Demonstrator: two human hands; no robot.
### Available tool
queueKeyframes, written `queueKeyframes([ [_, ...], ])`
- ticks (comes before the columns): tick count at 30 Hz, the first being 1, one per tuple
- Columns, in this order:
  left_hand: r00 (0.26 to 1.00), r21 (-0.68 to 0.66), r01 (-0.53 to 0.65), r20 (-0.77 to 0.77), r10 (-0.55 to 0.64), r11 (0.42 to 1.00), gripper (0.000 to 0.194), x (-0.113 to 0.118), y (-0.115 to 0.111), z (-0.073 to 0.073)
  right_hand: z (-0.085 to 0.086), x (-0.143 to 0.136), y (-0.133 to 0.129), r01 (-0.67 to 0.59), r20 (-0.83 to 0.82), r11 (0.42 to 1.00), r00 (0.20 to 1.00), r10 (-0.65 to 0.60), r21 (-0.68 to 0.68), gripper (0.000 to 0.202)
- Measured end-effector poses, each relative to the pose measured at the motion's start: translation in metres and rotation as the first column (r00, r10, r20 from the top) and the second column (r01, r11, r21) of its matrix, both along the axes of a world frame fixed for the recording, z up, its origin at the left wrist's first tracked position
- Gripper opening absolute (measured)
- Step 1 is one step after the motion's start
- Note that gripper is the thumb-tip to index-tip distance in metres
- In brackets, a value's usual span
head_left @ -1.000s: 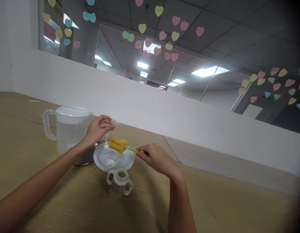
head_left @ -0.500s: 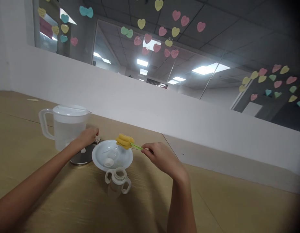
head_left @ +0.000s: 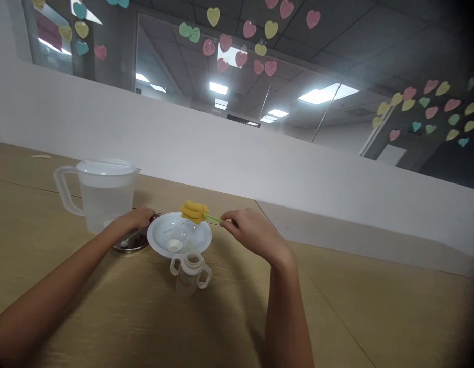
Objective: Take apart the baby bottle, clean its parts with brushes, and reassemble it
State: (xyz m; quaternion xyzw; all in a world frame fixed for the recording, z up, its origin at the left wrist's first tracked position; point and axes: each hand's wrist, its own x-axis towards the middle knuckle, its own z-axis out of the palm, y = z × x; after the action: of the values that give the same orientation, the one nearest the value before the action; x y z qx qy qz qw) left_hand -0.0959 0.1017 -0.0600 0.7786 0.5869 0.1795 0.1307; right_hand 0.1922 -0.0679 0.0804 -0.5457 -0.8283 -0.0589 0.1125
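Note:
My right hand (head_left: 246, 230) pinches the green handle of a yellow sponge brush (head_left: 194, 211), its head over the right part of a white bowl (head_left: 157, 240). Inside the bowl lie a small white ring (head_left: 174, 246) and a clear piece. A two-handled bottle (head_left: 188, 276) without a lid stands upright in front of the bowl. My left hand (head_left: 140, 218) is closed at the far edge of a round metal tray (head_left: 135, 243), left of the bowl; what its fingers hold is hidden. A small white-tipped item rests on the tray.
A clear lidded pitcher (head_left: 106, 197) with liquid stands at the left, behind my left forearm. The tan table (head_left: 144, 327) meets a low white wall (head_left: 206, 148) at the back, with glass and heart-shaped notes above it. A thin flat scrap (head_left: 41, 156) lies far left.
My left hand has lowered to the tray, and the small white item that was at its fingers is no longer visible there. The view has shifted slightly; my right hand still holds the brush.

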Motion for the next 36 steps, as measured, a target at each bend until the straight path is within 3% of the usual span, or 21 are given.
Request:
queueKeyframes([
  [4, 0.993, 0.098, 0.031, -0.119, -0.019, 0.995, 0.012, 0.012, -0.012, 0.025, -0.001, 0.000, 0.002, 0.016, 0.028, 1.000, 0.999, -0.016, 0.003, 0.031],
  [7, 0.985, 0.175, 0.123, -0.138, -0.099, 0.977, 0.025, 0.037, -0.024, 0.032, -0.002, 0.001, 0.005, 0.008, 0.025, 1.000, 1.000, -0.008, 0.013, 0.029],
  [11, 0.940, 0.126, 0.298, -0.214, -0.267, 0.946, 0.036, 0.070, -0.036, 0.019, -0.002, 0.001, 0.006, 0.007, 0.023, 1.000, 1.000, -0.007, -0.007, 0.029],
  [15, 0.910, 0.104, 0.345, -0.280, -0.305, 0.933, 0.046, 0.078, -0.037, 0.004, -0.001, 0.001, 0.006, 0.032, 0.032, 0.999, 0.999, -0.032, -0.020, 0.029],
  [18, 0.937, 0.166, 0.334, -0.170, -0.306, 0.928, 0.049, 0.072, -0.035, 0.010, -0.002, 0.002, 0.010, 0.067, 0.032, 0.998, 0.997, -0.066, -0.016, 0.028],
  [21, 0.929, 0.247, 0.275, 0.183, -0.323, 0.929, 0.049, 0.064, -0.033, 0.027, -0.004, 0.005, 0.014, 0.134, 0.039, 0.991, 0.990, -0.134, -0.013, 0.027],
  [23, 0.837, 0.267, 0.187, 0.461, -0.296, 0.945, 0.052, 0.062, -0.033, 0.038, -0.004, 0.006, 0.015, 0.130, 0.046, 0.991, 0.991, -0.129, -0.031, 0.027],
  [26, 0.576, 0.202, 0.086, 0.789, -0.214, 0.976, 0.057, 0.062, -0.035, 0.049, -0.004, 0.005, 0.014, 0.026, 0.017, 0.999, 1.000, -0.025, -0.047, 0.027],
  [29, 0.353, 0.053, 0.187, 0.928, -0.118, 0.981, 0.048, 0.065, -0.039, 0.052, -0.002, 0.003, 0.011, -0.007, -0.031, 1.000, 0.999, 0.008, 0.030, 0.029],
  [32, 0.253, -0.016, 0.290, 0.966, -0.061, 0.957, 0.037, 0.068, -0.042, 0.052, -0.001, 0.000, 0.010, 0.015, -0.017, 0.995, 1.000, -0.014, 0.103, 0.033],
  [36, 0.191, -0.040, 0.298, 0.981, -0.019, 0.954, 0.032, 0.070, -0.042, 0.051, -0.001, -0.002, 0.011, -0.010, 0.003, 0.988, 1.000, 0.010, 0.154, 0.034],
])
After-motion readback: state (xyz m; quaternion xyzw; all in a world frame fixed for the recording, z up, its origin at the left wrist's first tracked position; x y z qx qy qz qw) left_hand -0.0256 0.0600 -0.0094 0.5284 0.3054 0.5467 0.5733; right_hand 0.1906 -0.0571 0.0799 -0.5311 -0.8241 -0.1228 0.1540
